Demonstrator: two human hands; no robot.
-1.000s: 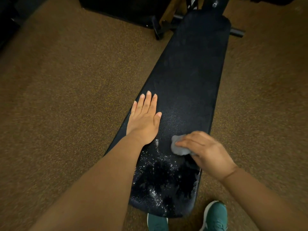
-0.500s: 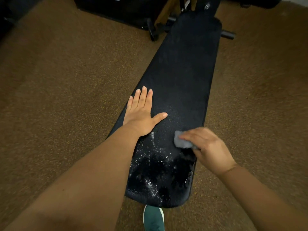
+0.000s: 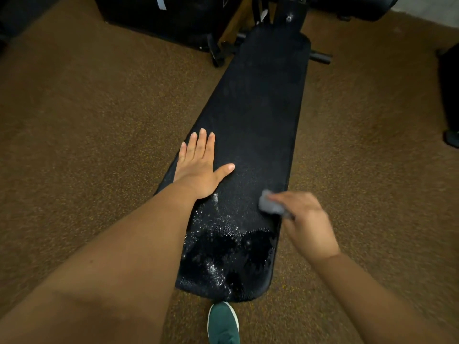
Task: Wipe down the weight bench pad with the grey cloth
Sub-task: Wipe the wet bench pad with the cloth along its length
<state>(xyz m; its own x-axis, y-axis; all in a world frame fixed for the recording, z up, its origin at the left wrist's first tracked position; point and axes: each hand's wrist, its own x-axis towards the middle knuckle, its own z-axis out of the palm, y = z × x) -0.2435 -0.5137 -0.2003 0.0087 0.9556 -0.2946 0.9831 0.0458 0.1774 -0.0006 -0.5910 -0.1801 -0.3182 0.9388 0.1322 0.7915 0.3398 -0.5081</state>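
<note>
A long black weight bench pad (image 3: 260,115) runs away from me over the floor. Its near end glistens with wet droplets and darker smeared patches. My left hand (image 3: 200,165) lies flat on the pad's left edge, fingers straight and thumb spread. My right hand (image 3: 305,219) grips a small bunched grey cloth (image 3: 269,204) and presses it on the pad near the right edge, just beyond the wet patch. Most of the cloth is hidden under my fingers.
Brown speckled carpet (image 3: 99,145) surrounds the bench. Black gym equipment (image 3: 161,18) and the bench's frame bar (image 3: 321,58) stand at the far end. Another dark object (image 3: 450,95) sits at the right edge. My green shoe (image 3: 223,324) is just below the pad's near end.
My right hand has slid the cloth rightward toward the pad's right edge. My left thumb has spread away from the fingers. The view has shifted, so only one shoe shows.
</note>
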